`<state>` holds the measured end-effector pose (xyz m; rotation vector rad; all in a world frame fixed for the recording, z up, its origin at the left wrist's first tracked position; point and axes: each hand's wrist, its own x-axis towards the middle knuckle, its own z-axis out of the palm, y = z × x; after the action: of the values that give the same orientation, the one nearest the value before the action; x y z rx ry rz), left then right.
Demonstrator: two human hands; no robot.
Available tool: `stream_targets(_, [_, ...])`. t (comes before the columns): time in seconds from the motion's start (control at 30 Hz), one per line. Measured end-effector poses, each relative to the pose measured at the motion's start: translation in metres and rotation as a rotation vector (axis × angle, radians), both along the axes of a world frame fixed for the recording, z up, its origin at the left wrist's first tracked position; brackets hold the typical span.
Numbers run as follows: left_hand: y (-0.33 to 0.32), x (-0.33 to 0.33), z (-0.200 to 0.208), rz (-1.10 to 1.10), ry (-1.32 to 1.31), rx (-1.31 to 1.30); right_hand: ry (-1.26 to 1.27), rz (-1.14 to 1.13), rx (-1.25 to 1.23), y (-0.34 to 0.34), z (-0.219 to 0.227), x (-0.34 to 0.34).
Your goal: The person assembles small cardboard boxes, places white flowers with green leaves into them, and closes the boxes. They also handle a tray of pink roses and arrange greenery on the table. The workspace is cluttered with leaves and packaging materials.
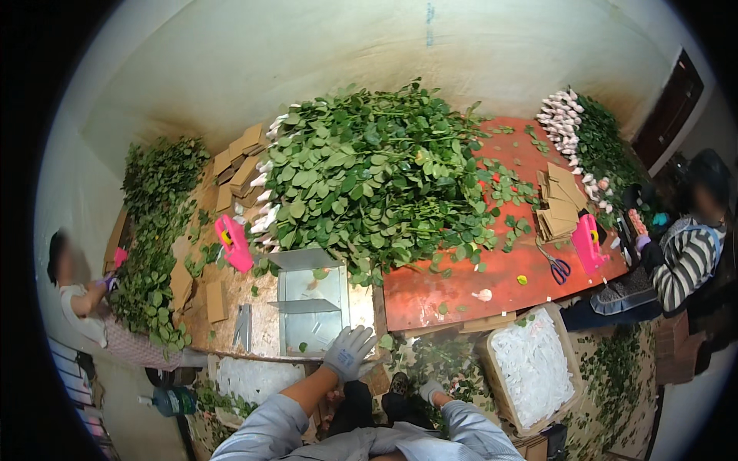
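Note:
My left hand [350, 353], in a grey work glove, lies at the table's front edge with its fingers stretched out. It rests by the lower right corner of a metal tray [314, 290] with upright divider plates, and nothing shows in its grasp. Lower down, near my legs, hangs my right hand [431, 390], gloved too, its fingers loosely extended with no object visible in them. Behind the tray spreads a big pile of leafy rose stems [377, 177], with wrapped pale heads along its left side.
Left of the tray are a pink tape dispenser [233, 243], cardboard pieces [217, 301] and a metal strip [242, 329]. The red tabletop [430, 296] holds scissors [558, 267] and another pink dispenser [588, 244]. A crate of white material [532, 369] stands at right. Co-workers flank both sides.

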<state>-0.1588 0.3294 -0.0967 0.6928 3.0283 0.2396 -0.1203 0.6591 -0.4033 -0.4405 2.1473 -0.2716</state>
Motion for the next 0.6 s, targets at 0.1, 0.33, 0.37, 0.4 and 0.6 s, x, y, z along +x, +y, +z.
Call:
stream_targets(0.1, [0.002, 0.000, -0.004, 0.005, 0.021, 0.030, -0.025, 0.011, -0.105, -0.020, 0.055, 0.012])
stream_targets(0.33, [0.006, -0.006, 0.021, -0.023, 0.022, 0.009, 0.465, 0.316, -0.420, -0.068, -0.097, 0.042])
stream_targets(0.37, [0.009, -0.011, 0.019, -0.038, 0.029, 0.011, 0.424, 0.436, -0.340, -0.064, -0.093, 0.036])
stream_targets(0.4, [0.005, -0.008, 0.008, -0.027, 0.025, 0.006, 0.265, 0.288, -0.291, -0.055, -0.054, 0.026])
stream_targets(0.6, [0.001, 0.006, 0.000, 0.031, -0.041, -0.035, -0.052, -0.321, -0.126, -0.017, 0.086, -0.007])
